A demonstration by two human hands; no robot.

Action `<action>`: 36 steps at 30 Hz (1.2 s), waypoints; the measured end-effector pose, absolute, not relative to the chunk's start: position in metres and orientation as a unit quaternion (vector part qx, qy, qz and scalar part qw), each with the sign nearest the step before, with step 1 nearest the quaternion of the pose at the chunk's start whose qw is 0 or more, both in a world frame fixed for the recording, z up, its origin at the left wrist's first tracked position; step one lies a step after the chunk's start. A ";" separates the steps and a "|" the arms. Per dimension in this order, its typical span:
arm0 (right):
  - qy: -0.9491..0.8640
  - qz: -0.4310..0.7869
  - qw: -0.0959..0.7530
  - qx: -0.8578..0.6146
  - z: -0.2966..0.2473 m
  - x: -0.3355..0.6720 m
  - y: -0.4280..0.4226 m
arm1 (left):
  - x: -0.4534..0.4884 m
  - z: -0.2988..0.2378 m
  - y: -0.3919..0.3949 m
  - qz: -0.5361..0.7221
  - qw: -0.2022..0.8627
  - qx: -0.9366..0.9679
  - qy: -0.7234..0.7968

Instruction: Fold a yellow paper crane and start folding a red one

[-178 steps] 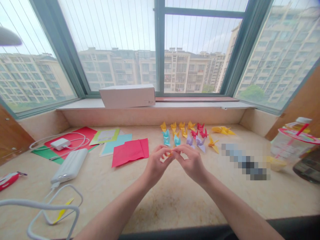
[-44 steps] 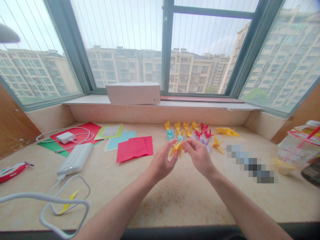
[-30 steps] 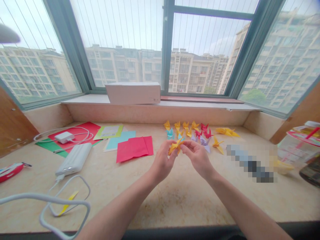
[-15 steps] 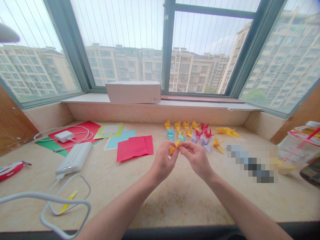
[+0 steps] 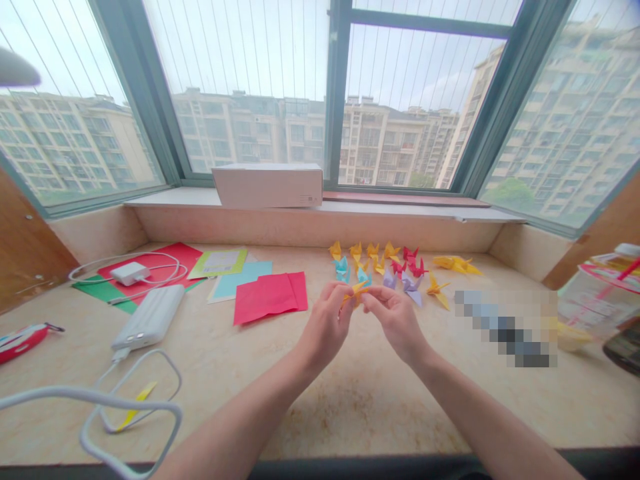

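Note:
A small orange folded paper piece is pinched between both my hands above the stone desk. My left hand grips it from the left with curled fingers. From the right, my right hand pinches it with thumb and forefinger. Most of the piece is hidden by my fingers. Just beyond my hands stand several folded paper cranes in yellow, blue, red and purple.
Red paper sheets, a blue sheet and more coloured paper lie at the left. A power bank, a charger and white cables sit further left. A white box rests on the sill. A plastic cup stands at the right.
My hands have closed in on the orange paper piece and lowered slightly; less of it shows between my fingers than a second ago. Nothing else on the desk has moved.

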State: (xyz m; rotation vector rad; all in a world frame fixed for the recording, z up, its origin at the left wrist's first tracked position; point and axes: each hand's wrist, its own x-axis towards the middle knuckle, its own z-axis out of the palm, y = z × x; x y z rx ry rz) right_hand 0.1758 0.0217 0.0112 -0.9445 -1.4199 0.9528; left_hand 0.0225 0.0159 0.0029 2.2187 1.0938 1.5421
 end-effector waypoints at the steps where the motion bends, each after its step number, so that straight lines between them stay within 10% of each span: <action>1: -0.608 0.402 0.552 -0.405 0.011 0.176 0.022 | 0.022 0.002 0.016 0.526 0.110 0.754 0.377; 16: -0.669 0.198 0.549 -0.460 0.004 0.176 0.022 | 0.023 0.002 0.018 0.517 0.105 0.757 0.385; 36: -0.648 0.286 0.558 -0.433 0.005 0.179 0.027 | 0.024 0.000 0.018 0.520 0.129 0.750 0.387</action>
